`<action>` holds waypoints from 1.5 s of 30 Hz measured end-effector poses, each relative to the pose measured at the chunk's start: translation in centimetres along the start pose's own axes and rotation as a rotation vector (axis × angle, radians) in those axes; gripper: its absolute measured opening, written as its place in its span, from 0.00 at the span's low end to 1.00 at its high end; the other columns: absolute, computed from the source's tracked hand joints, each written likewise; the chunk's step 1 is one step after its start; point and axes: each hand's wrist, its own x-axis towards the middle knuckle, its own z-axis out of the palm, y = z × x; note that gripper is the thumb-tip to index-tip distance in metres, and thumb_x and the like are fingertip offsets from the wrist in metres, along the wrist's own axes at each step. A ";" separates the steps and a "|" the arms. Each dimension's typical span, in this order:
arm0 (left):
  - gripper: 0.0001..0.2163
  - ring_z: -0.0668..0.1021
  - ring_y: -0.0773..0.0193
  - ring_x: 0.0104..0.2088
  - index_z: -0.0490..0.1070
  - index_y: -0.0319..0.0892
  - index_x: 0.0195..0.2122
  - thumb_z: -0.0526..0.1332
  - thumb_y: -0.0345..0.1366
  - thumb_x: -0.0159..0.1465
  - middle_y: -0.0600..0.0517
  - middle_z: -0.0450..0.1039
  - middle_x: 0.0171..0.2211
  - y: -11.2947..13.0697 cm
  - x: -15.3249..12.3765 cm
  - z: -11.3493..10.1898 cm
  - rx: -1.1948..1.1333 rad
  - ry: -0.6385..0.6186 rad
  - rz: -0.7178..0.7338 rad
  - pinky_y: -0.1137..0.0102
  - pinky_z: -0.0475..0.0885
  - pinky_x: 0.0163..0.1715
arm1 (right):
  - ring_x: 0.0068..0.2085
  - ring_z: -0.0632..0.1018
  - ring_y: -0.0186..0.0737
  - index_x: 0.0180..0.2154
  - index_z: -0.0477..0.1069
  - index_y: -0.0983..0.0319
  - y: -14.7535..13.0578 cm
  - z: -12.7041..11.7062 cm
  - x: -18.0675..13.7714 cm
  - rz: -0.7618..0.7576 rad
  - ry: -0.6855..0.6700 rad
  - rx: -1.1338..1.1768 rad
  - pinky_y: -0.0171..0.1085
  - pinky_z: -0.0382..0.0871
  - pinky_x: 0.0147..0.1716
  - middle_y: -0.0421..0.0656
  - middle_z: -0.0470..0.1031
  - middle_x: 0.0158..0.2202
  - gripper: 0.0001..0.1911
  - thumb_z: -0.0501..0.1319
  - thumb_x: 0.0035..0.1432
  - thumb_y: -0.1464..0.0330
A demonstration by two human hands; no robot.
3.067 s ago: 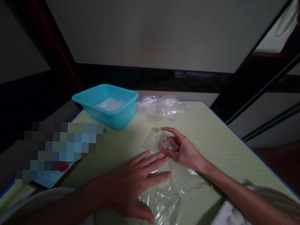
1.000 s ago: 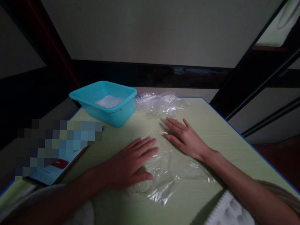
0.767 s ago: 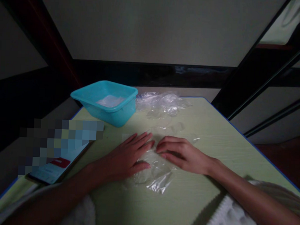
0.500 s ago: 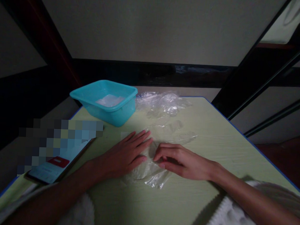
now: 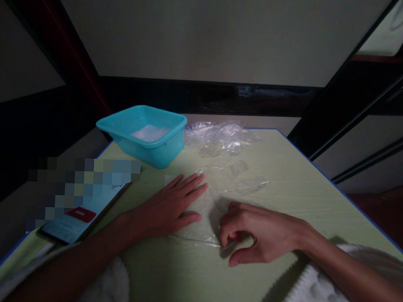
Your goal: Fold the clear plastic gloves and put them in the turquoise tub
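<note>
A clear plastic bag (image 5: 206, 229) lies spread on the table. My left hand (image 5: 174, 205) rests flat on its left part, fingers stretched and slightly apart. Over the bag's near right corner is my right hand (image 5: 254, 233), its fingers curled down and the thumb held apart from them. The fingertips seem to touch the bag's edge, though the knuckles partly hide them; nothing shows gripped between thumb and fingers. Beyond my hands, the far end of the bag reaches towards the right in loose creases.
A turquoise plastic basin (image 5: 170, 149) with whitish, see-through material inside stands at the back left. Beside it is a heap of crumpled clear plastic (image 5: 225, 136). A phone (image 5: 85, 215), partly blurred out, lies on the left of the table (image 5: 306, 191), which has a blue edge.
My right hand has moved nearer and to the right, its thumb parting from the fingers. The bag's near part, bunched before, now lies flatter. My left hand stays on the bag.
</note>
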 end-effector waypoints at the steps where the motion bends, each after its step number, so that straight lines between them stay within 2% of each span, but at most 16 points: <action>1: 0.28 0.45 0.56 0.65 0.45 0.39 0.64 0.50 0.45 0.66 0.44 0.40 0.66 0.0 0.0 0.0 -0.001 0.003 -0.002 0.56 0.44 0.61 | 0.24 0.65 0.30 0.27 0.71 0.62 0.1 0.1 -0.1 -0.020 -0.003 0.005 0.32 0.60 0.27 0.36 0.66 0.22 0.05 0.63 0.52 0.67; 5: 0.28 0.45 0.56 0.65 0.45 0.40 0.64 0.50 0.46 0.66 0.44 0.40 0.66 -0.1 0.0 0.3 -0.006 0.023 -0.003 0.56 0.44 0.61 | 0.28 0.67 0.32 0.22 0.70 0.63 0.3 0.4 -0.4 -0.093 0.017 0.055 0.33 0.61 0.30 0.38 0.66 0.23 0.09 0.65 0.49 0.66; 9: 0.28 0.45 0.55 0.65 0.45 0.40 0.64 0.50 0.45 0.66 0.44 0.40 0.66 -0.2 0.1 0.2 -0.031 0.044 0.009 0.55 0.45 0.61 | 0.29 0.67 0.33 0.18 0.67 0.64 0.2 0.5 -0.7 -0.119 0.024 0.125 0.33 0.61 0.29 0.39 0.65 0.25 0.17 0.64 0.50 0.60; 12: 0.28 0.46 0.52 0.65 0.47 0.40 0.63 0.51 0.45 0.65 0.42 0.41 0.66 -0.3 0.1 0.0 -0.048 0.069 0.007 0.52 0.48 0.60 | 0.29 0.68 0.32 0.15 0.64 0.64 0.0 0.1 -0.9 -0.161 0.049 0.263 0.32 0.61 0.27 0.40 0.64 0.24 0.21 0.64 0.50 0.58; 14: 0.27 0.48 0.51 0.65 0.50 0.39 0.62 0.52 0.44 0.65 0.40 0.43 0.65 -0.2 0.1 -0.1 -0.046 0.121 0.019 0.51 0.49 0.60 | 0.28 0.68 0.30 0.14 0.62 0.64 -0.1 -0.3 -1.0 -0.182 0.113 0.359 0.31 0.61 0.26 0.41 0.65 0.25 0.22 0.64 0.50 0.60; 19: 0.18 0.58 0.54 0.62 0.60 0.36 0.56 0.51 0.36 0.65 0.39 0.56 0.61 1.4 0.0 -0.3 -0.045 0.310 0.090 0.54 0.54 0.60 | 0.29 0.71 0.30 0.20 0.66 0.65 0.0 -1.0 -0.7 -0.121 0.385 0.370 0.32 0.64 0.30 0.43 0.70 0.29 0.14 0.59 0.57 0.69; 22: 0.14 0.66 0.58 0.57 0.65 0.35 0.50 0.49 0.32 0.66 0.40 0.66 0.54 2.8 0.1 -0.4 -0.113 0.354 0.157 0.61 0.60 0.58 | 0.30 0.72 0.32 0.28 0.69 0.66 0.2 -0.8 -0.4 0.001 0.387 0.347 0.33 0.65 0.31 0.43 0.71 0.27 0.12 0.55 0.61 0.67; 25: 0.14 0.68 0.60 0.55 0.67 0.35 0.48 0.48 0.30 0.66 0.42 0.69 0.50 3.6 0.2 -0.3 -0.174 0.326 0.219 0.65 0.62 0.57 | 0.28 0.71 0.31 0.30 0.69 0.66 0.4 -0.4 -0.2 0.041 0.278 0.382 0.31 0.65 0.27 0.41 0.70 0.25 0.14 0.51 0.64 0.66; 27: 0.14 0.67 0.60 0.56 0.66 0.35 0.49 0.49 0.30 0.65 0.41 0.68 0.52 3.8 0.2 -0.2 -0.186 0.282 0.223 0.65 0.62 0.57 | 0.26 0.71 0.30 0.29 0.68 0.66 0.5 -0.2 -0.2 0.046 0.202 0.399 0.30 0.64 0.26 0.40 0.68 0.23 0.15 0.50 0.64 0.66; 32: 0.19 0.59 0.54 0.61 0.61 0.33 0.55 0.54 0.35 0.64 0.37 0.56 0.61 3.5 0.1 0.3 -0.150 0.149 0.194 0.58 0.57 0.59 | 0.24 0.71 0.30 0.26 0.66 0.65 0.3 -0.1 -0.1 0.084 0.087 0.377 0.29 0.64 0.24 0.38 0.67 0.20 0.14 0.51 0.62 0.69; 37: 0.24 0.50 0.52 0.64 0.58 0.37 0.58 0.56 0.40 0.63 0.40 0.47 0.64 3.5 -0.1 0.1 -0.141 0.074 0.176 0.54 0.51 0.61 | 0.22 0.70 0.28 0.22 0.62 0.63 0.1 -0.1 -0.1 0.075 0.027 0.385 0.27 0.62 0.21 0.37 0.66 0.19 0.14 0.52 0.60 0.72; 41: 0.21 0.48 0.51 0.65 0.63 0.42 0.55 0.58 0.41 0.61 0.42 0.44 0.65 3.7 -0.1 -0.2 -0.164 0.038 0.160 0.52 0.48 0.61 | 0.19 0.64 0.26 0.22 0.63 0.63 0.0 0.0 -0.2 0.030 0.104 0.294 0.27 0.57 0.18 0.34 0.61 0.17 0.11 0.57 0.56 0.72; 43: 0.23 0.48 0.50 0.65 0.61 0.42 0.57 0.59 0.42 0.61 0.41 0.45 0.65 3.8 -0.1 -0.2 -0.166 0.027 0.166 0.52 0.48 0.60 | 0.19 0.63 0.26 0.23 0.65 0.63 0.1 0.0 -0.2 0.031 0.238 0.238 0.27 0.57 0.18 0.33 0.60 0.17 0.10 0.58 0.56 0.70; 45: 0.27 0.49 0.50 0.64 0.56 0.43 0.60 0.59 0.43 0.61 0.41 0.46 0.65 3.9 -0.2 -0.1 -0.165 0.017 0.174 0.51 0.47 0.60 | 0.21 0.67 0.28 0.26 0.67 0.64 0.3 -0.1 -0.3 0.064 0.407 0.151 0.29 0.61 0.20 0.36 0.66 0.20 0.10 0.56 0.59 0.68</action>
